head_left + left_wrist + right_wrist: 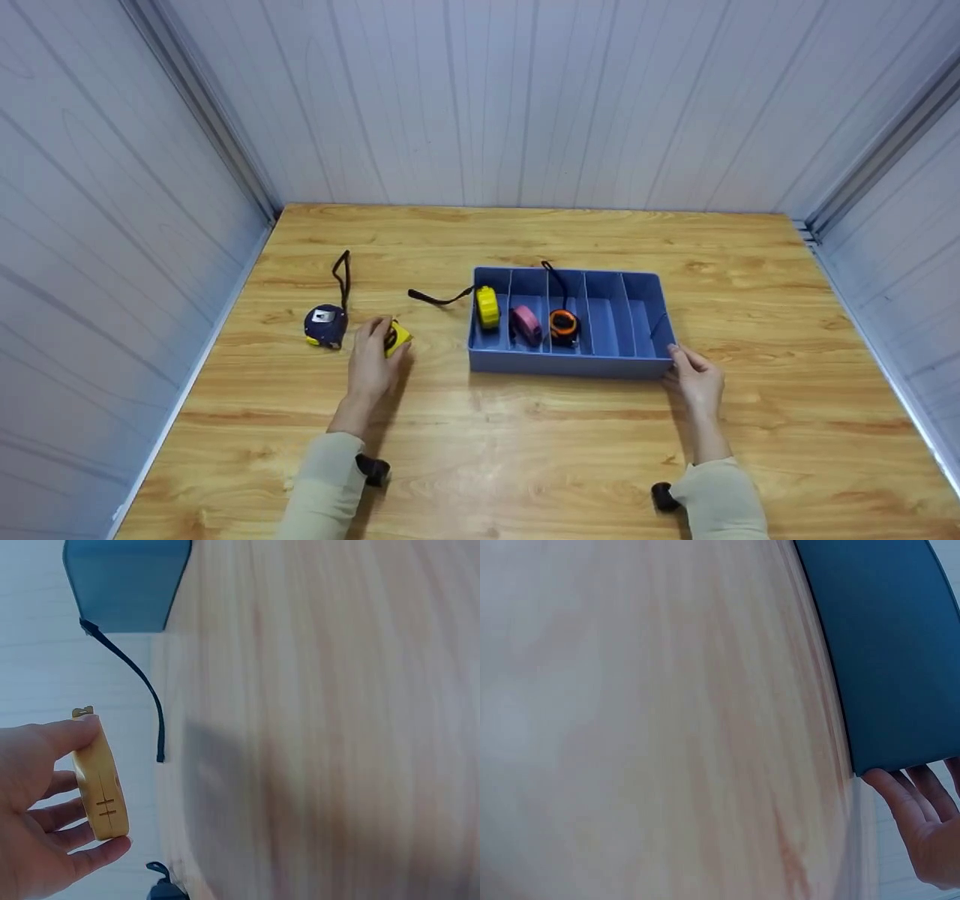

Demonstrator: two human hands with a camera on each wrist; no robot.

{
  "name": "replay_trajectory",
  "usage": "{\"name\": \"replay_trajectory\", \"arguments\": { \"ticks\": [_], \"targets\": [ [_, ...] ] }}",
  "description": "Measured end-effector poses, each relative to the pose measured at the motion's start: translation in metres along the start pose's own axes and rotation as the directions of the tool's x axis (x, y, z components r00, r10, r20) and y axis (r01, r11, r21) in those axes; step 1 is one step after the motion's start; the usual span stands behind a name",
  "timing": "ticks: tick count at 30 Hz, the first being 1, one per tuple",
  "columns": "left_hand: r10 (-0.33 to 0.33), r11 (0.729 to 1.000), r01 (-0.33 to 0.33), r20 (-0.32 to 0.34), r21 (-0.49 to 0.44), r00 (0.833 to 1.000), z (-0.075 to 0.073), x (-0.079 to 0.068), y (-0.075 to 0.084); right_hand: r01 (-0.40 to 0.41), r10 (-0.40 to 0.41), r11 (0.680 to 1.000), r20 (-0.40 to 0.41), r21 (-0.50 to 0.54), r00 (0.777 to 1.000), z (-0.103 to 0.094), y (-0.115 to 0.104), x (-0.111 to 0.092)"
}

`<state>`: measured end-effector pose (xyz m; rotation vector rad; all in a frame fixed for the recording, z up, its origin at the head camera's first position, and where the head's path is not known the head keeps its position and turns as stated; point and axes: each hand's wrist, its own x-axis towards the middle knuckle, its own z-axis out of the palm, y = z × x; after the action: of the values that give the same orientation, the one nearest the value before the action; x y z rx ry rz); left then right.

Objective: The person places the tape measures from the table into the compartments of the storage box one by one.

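Note:
My left hand [371, 364] grips a yellow tape measure [101, 784], thumb on one end and fingers at the other. In the head view it is left of a blue box [570, 365] split into narrow compartments. My right hand [699, 381] holds the box at its right front corner, fingertips at the rim. From the left, the compartments hold a yellow tape measure [487, 307] with its strap over the side, a pink tape measure [527, 325], and an orange and black tape measure [564, 328]. The two rightmost compartments hold no tape measure.
A dark blue tape measure [325, 324] with a black wrist strap [343, 277] lies on the wooden table [487, 442], left of my left hand. The black strap [442, 300] of the boxed yellow one reaches out leftward. Pale panel walls [487, 105] enclose the back and sides.

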<state>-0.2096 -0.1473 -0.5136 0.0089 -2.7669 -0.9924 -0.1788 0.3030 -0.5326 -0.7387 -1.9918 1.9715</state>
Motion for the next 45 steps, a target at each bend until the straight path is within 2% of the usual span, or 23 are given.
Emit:
{"name": "replay_trajectory", "arguments": {
  "ticks": [5,18,25,31,36,45],
  "targets": [
    [0.048,0.999,-0.048,-0.038,-0.013,0.998,0.004,-0.002,0.008,0.019,-0.019,1.0,-0.019,-0.003,1.0,0.0,0.0,-0.001],
    [0.089,0.995,-0.093,-0.09,-0.037,0.992,0.011,-0.006,0.033,0.037,-0.037,0.999,-0.038,-0.008,0.999,0.001,0.001,-0.002],
    [0.127,0.99,-0.133,-0.116,-0.044,0.985,0.014,-0.007,0.047,-0.013,0.015,0.998,-0.033,0.066,0.999,-0.002,0.003,-0.001],
    [0.175,0.981,-0.185,-0.15,-0.06,0.973,0.018,-0.007,0.057,0.017,-0.018,1.0,-0.044,-0.012,0.999,0.001,0.001,-0.001],
    [0.198,0.974,-0.212,-0.156,-0.078,0.968,0.022,-0.006,0.065,0.024,-0.024,1.0,-0.013,-0.013,1.0,0.001,-0.002,-0.001],
    [0.196,0.967,-0.215,-0.141,-0.134,0.97,0.029,-0.007,0.08,0.021,-0.021,1.0,-0.042,0.006,0.999,0.0,0.001,-0.001]
  ]
}}
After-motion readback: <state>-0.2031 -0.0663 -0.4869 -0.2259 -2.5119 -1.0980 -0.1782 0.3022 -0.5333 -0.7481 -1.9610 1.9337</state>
